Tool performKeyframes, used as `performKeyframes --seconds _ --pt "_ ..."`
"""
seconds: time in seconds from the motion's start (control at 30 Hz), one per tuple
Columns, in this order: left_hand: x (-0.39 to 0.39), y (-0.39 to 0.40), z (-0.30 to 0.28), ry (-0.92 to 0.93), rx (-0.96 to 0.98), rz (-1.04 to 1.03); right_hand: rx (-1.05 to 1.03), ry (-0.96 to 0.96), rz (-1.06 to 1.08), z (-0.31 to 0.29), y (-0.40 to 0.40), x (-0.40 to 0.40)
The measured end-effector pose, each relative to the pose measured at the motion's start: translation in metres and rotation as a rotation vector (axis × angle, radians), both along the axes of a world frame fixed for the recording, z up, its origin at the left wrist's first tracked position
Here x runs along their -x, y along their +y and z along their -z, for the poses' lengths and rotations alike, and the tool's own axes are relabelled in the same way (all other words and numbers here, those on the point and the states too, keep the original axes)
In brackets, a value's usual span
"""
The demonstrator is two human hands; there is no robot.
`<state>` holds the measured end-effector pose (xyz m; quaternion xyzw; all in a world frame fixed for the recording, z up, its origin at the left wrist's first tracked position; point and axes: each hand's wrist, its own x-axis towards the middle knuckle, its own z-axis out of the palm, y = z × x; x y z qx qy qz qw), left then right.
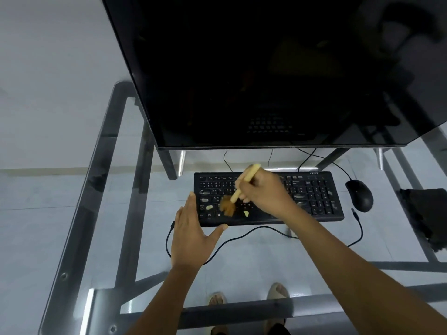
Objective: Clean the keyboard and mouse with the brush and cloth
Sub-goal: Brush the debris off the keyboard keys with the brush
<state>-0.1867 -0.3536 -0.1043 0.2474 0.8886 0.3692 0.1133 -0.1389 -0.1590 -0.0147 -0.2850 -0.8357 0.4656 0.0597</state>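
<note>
A black keyboard (pixel 314 197) lies on the glass desk under the monitor, with pale crumbs on its left keys. My right hand (pixel 263 193) grips a brush (pixel 244 183) with a pale wooden handle; its brown bristles rest on the keys at the lower left of the keyboard. My left hand (pixel 191 234) lies flat with fingers apart against the keyboard's front left corner, thumb along the front edge. A black mouse (pixel 359 195) sits to the right of the keyboard. A dark cloth (pixel 428 213) lies at the desk's right edge.
A large dark monitor (pixel 266 68) hangs over the back of the glass desk (pixel 72 213). A loose black cable (pixel 242 235) curls on the glass in front of the keyboard. Through the glass I see the metal frame and my feet in sandals.
</note>
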Motion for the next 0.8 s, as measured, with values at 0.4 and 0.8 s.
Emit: performKeyframes --seconds 0.4,0.8 --pt "-0.003 0.001 -0.001 0.024 -0.003 -0.002 -0.164 0.182 0.069 0.0 0.004 0.028" --pt "-0.014 0.02 -0.014 0.133 -0.033 0.099 -0.155 0.122 0.011 0.004 0.006 0.033"
